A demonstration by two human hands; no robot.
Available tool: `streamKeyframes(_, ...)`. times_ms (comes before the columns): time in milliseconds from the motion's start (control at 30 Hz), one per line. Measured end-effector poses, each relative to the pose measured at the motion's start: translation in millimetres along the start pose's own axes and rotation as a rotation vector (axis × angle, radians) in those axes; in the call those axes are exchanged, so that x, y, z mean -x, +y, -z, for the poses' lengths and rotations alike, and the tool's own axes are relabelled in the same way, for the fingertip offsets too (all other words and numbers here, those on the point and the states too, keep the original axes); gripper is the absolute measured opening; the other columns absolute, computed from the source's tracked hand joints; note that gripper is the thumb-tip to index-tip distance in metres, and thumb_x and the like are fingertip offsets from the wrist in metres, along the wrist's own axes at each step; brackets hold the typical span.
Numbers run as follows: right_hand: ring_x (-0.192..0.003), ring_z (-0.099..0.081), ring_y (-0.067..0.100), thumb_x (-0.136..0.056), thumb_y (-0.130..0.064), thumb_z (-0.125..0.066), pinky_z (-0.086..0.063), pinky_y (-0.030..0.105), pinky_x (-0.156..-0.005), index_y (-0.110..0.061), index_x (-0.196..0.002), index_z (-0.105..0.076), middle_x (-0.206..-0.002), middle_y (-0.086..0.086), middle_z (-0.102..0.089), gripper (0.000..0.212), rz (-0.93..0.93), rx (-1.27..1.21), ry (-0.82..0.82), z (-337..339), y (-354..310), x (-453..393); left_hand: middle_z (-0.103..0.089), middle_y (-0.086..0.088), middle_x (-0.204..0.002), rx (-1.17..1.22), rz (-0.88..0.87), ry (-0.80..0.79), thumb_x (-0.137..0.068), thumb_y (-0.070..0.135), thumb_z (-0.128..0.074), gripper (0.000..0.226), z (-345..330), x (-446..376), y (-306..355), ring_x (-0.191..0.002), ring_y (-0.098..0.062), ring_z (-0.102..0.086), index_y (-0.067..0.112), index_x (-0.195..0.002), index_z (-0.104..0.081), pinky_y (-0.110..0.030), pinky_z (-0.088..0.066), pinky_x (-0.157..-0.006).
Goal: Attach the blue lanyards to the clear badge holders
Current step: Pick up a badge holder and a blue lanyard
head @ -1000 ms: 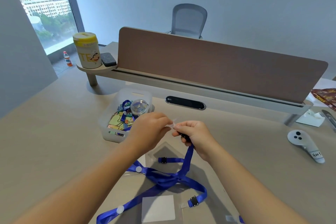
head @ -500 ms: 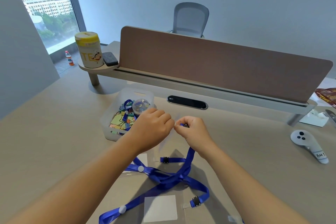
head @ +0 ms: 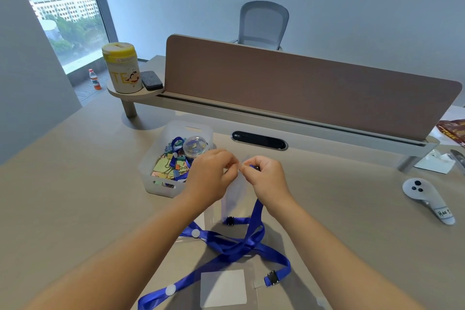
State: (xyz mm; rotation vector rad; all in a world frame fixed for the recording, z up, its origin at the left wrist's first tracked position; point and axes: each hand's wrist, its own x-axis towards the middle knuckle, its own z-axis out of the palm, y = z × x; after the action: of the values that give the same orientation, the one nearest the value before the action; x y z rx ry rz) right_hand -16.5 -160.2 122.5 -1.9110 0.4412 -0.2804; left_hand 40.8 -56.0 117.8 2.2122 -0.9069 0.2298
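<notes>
My left hand [head: 210, 173] pinches the top edge of a clear badge holder [head: 232, 195], which hangs down between my two hands above the table. My right hand [head: 268, 175] is closed on the end of a blue lanyard [head: 258, 211], right against the holder's top; the clip itself is hidden by my fingers. The strap drops from that hand into a tangle of blue lanyards [head: 234, 246] on the table. More clear badge holders [head: 222, 287] lie flat under the tangle, one with a white card inside.
A translucent bin [head: 153, 184] of coloured binder clips and a small jar stands left of my hands. A white controller [head: 427, 200] lies at the right. A desk divider [head: 302, 88] and shelf with a yellow-lidded canister [head: 122, 70] run across the back.
Both hands have stayed together at the holder's top, working closely. The badge holder now hangs lower and more visibly between them.
</notes>
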Motion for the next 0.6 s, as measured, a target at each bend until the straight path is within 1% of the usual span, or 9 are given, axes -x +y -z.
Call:
streamKeyframes(100,-0.052,-0.039,0.007,-0.088,-0.009,-0.053,-0.035,0.018,-0.052,-0.020,-0.065,-0.053,-0.057,-0.003,-0.046,0.025,-0.009,-0.015,0.002,-1.4,0.7,0.8,-0.067,-0.013,-0.086,0.112,0.082,0.007,-0.086,0.011,-0.053,0.019,-2.6,-1.0,-0.8,-0.075,-0.013,-0.051,0.000,-0.093,-0.066,-0.008,-0.032,-0.062)
streamKeyframes(167,-0.050,-0.037,0.007,-0.089,-0.009,-0.053,-0.034,0.014,-0.048,-0.016,-0.066,-0.054,-0.055,-0.002,-0.044,0.023,-0.041,-0.068,-0.009,0.1,0.4,0.0,-0.061,-0.002,-0.080,0.215,0.169,-0.028,-0.087,0.011,-0.052,0.017,-2.8,-4.1,-3.6,-0.072,-0.010,-0.051,0.002,-0.093,-0.065,-0.011,-0.036,-0.063)
streamKeyframes(233,-0.045,-0.036,0.006,-0.090,-0.010,-0.051,-0.032,0.011,-0.043,-0.014,-0.066,-0.055,-0.053,-0.002,-0.043,0.024,-0.113,-0.153,-0.046,3.5,-1.3,-2.7,-0.056,0.004,-0.075,0.457,0.310,-0.094,-0.088,0.013,-0.050,0.014,-0.7,-7.7,-6.2,-0.072,-0.009,-0.051,0.009,-0.086,-0.063,-0.016,-0.041,-0.065)
streamKeyframes(300,-0.035,-0.036,0.001,-0.091,-0.009,-0.050,-0.030,0.011,-0.037,-0.013,-0.067,-0.056,-0.045,-0.005,-0.045,0.025,-0.196,-0.292,-0.099,7.5,-3.8,-6.2,-0.057,0.002,-0.078,0.765,0.439,-0.168,-0.089,0.015,-0.047,0.014,2.9,-8.6,-5.9,-0.077,-0.010,-0.054,0.017,-0.081,-0.060,-0.017,-0.045,-0.065)
streamKeyframes(367,-0.030,-0.035,0.001,-0.091,-0.007,-0.048,-0.028,0.011,-0.033,-0.010,-0.068,-0.057,-0.038,-0.008,-0.046,0.025,-0.259,-0.455,-0.138,11.4,-6.0,-9.6,-0.057,0.002,-0.088,0.974,0.502,-0.240,-0.088,0.014,-0.048,0.011,4.0,-7.1,-4.1,-0.084,-0.010,-0.055,0.020,-0.092,-0.056,-0.016,-0.046,-0.064)
streamKeyframes(433,-0.030,-0.034,0.001,-0.091,-0.007,-0.046,-0.027,0.012,-0.032,-0.008,-0.070,-0.057,-0.037,-0.008,-0.047,0.024,-0.310,-0.588,-0.161,14.9,-9.1,-11.4,-0.055,0.002,-0.100,0.958,0.477,-0.289,-0.085,0.008,-0.053,0.026,0.2,-5.2,-4.9,-0.091,-0.011,-0.054,0.020,-0.108,-0.050,-0.021,-0.045,-0.072)
streamKeyframes(500,-0.029,-0.033,0.002,-0.091,-0.006,-0.046,-0.026,0.013,-0.032,-0.007,-0.070,-0.056,-0.036,-0.007,-0.047,0.024,-0.371,-0.682,-0.177,17.3,-12.4,-12.4,-0.055,-0.002,-0.105,0.802,0.405,-0.331,-0.084,0.004,-0.053,0.036,-3.2,-2.9,-4.3,-0.093,-0.011,-0.054,0.015,-0.119,-0.047,-0.022,-0.046,-0.078)
streamKeyframes(567,-0.027,-0.031,0.002,-0.090,-0.005,-0.046,-0.024,0.013,-0.031,-0.007,-0.068,-0.054,-0.035,-0.006,-0.046,0.023,-0.428,-0.712,-0.190,19.5,-14.4,-13.4,-0.061,-0.011,-0.104,0.652,0.341,-0.315,-0.087,0.005,-0.048,0.029,-6.0,-0.9,-3.6,-0.093,-0.018,-0.057,0.010,-0.115,-0.053,-0.028,-0.046,-0.083)
streamKeyframes(600,-0.026,-0.030,0.002,-0.090,-0.005,-0.047,-0.022,0.013,-0.031,-0.007,-0.067,-0.054,-0.034,-0.007,-0.045,0.024,-0.446,-0.696,-0.192,20.6,-14.7,-14.0,-0.063,-0.016,-0.103,0.560,0.321,-0.273,-0.089,0.007,-0.047,0.025,-7.1,-0.2,-3.9,-0.094,-0.023,-0.059,0.009,-0.112,-0.057,-0.031,-0.046,-0.083)
